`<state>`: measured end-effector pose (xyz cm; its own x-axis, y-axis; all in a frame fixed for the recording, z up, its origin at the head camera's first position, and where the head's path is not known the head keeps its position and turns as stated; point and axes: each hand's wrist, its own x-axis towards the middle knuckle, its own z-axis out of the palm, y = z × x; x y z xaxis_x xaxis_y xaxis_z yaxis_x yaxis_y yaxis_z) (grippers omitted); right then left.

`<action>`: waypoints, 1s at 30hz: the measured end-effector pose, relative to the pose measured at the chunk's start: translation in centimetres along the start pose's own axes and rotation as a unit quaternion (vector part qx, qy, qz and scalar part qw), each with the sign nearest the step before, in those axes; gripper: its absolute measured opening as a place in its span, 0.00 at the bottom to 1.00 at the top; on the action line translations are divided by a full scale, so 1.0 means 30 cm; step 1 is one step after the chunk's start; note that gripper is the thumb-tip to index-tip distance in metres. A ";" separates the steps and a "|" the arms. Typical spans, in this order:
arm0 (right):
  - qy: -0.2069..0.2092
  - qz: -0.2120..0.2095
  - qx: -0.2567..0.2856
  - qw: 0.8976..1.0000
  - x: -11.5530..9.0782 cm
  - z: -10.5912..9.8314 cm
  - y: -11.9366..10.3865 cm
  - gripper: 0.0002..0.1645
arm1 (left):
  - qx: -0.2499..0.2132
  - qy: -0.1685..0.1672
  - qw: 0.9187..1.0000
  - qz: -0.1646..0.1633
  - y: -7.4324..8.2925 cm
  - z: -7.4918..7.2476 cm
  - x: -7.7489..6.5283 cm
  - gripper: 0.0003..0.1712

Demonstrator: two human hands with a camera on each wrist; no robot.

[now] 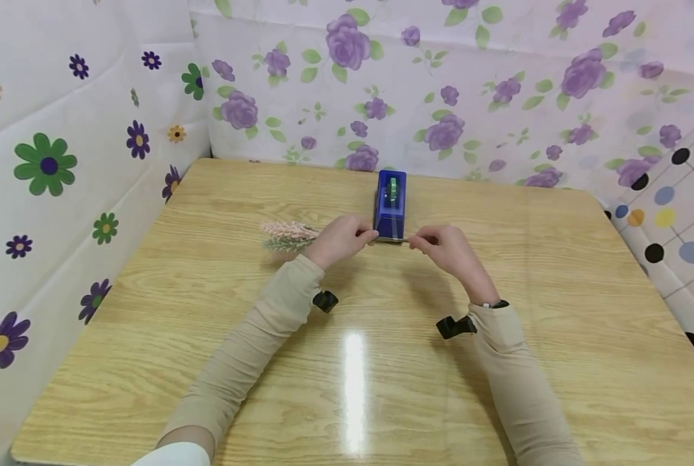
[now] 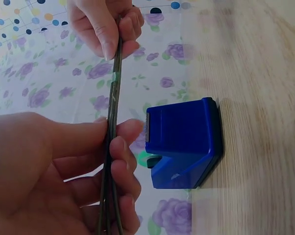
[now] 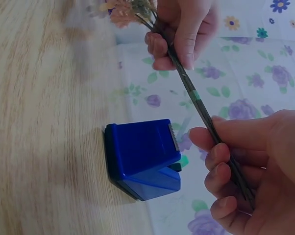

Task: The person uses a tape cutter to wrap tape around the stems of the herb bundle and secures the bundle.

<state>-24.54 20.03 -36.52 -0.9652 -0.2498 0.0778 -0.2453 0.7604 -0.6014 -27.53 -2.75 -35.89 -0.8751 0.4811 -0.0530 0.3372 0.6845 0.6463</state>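
A small bunch of pink and pale green flowers (image 1: pixel 289 236) is held level above the table. Near the blossoms, my left hand (image 1: pixel 340 241) grips the thin dark flower stems (image 2: pixel 114 98) between thumb and curled fingers. My right hand (image 1: pixel 448 249) pinches the same stems toward their cut ends. Between the two hands, a narrow green band (image 3: pixel 195 96) shows on the stems. Just beyond them stands a blue tape dispenser (image 1: pixel 389 225), with a green roll (image 1: pixel 393 190) in it and a toothed cutting edge (image 3: pixel 173 136) facing the hands. Neither hand touches the dispenser.
The wood-grain table (image 1: pixel 265 401) reaches back to a wall cloth (image 1: pixel 300 84) with purple flowers. Patterned cloths also hang at the left and right sides. Black camera mounts (image 1: pixel 455 327) stick out from both wrists, above the table.
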 end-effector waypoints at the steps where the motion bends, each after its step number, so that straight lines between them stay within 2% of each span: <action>1: 0.001 0.002 0.001 1.000 0.000 0.000 -0.001 0.16 | 0.001 0.002 1.000 -0.003 0.001 0.001 0.000 0.20; 12: 0.045 -0.004 0.015 0.999 -0.004 0.000 -0.008 0.14 | -0.013 0.050 0.999 -0.010 0.005 0.009 -0.008 0.15; 15: 0.053 -0.006 0.016 0.998 -0.005 -0.001 -0.011 0.12 | -0.014 0.054 0.998 -0.011 0.010 0.007 -0.008 0.13; 24: 0.030 0.006 0.016 0.999 -0.002 0.001 -0.011 0.10 | 0.020 0.056 0.998 0.002 0.016 0.018 -0.003 0.08; 30: 0.001 0.024 0.020 1.000 0.002 -0.005 -0.005 0.18 | 0.021 0.058 0.998 0.011 0.017 0.021 0.000 0.06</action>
<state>-24.59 20.00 -36.31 -0.9757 -0.2133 0.0497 -0.1957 0.7473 -0.6351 -27.14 -2.05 -36.02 -0.9007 0.4315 0.0499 0.3683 0.6977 0.6145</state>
